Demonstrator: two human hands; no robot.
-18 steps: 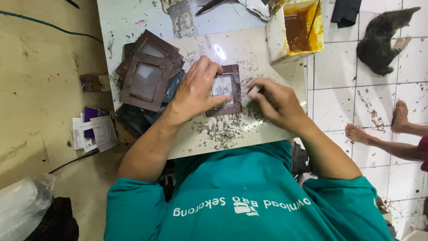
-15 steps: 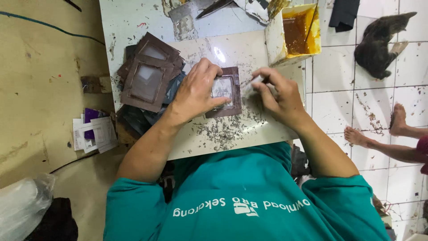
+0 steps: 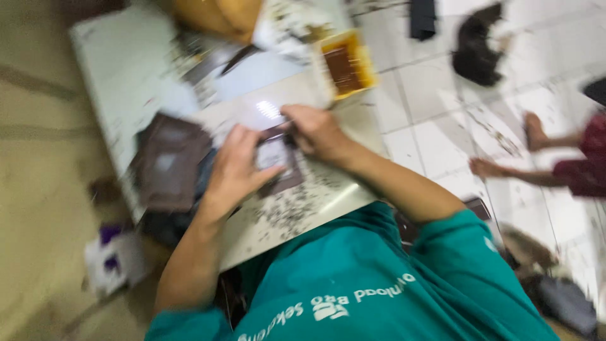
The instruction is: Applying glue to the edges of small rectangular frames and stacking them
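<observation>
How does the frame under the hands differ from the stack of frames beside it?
The frame is a single piece lying under both hands, left hand and right hand; the stack is several pieces, untouched. The frame shows a pale centre; the stack's centre looks darker. Both are brown and rectangular, on the same board.

Motion-blurred frame. Left hand [image 3: 237, 167] lies flat on a dark brown frame piece [image 3: 278, 161] on the white board [image 3: 126, 82]. Right hand [image 3: 315, 132] grips the piece's upper edge. A stack of brown frames [image 3: 167, 164] sits just beside. A yellow tray [image 3: 346, 63] stands near the board's corner.
</observation>
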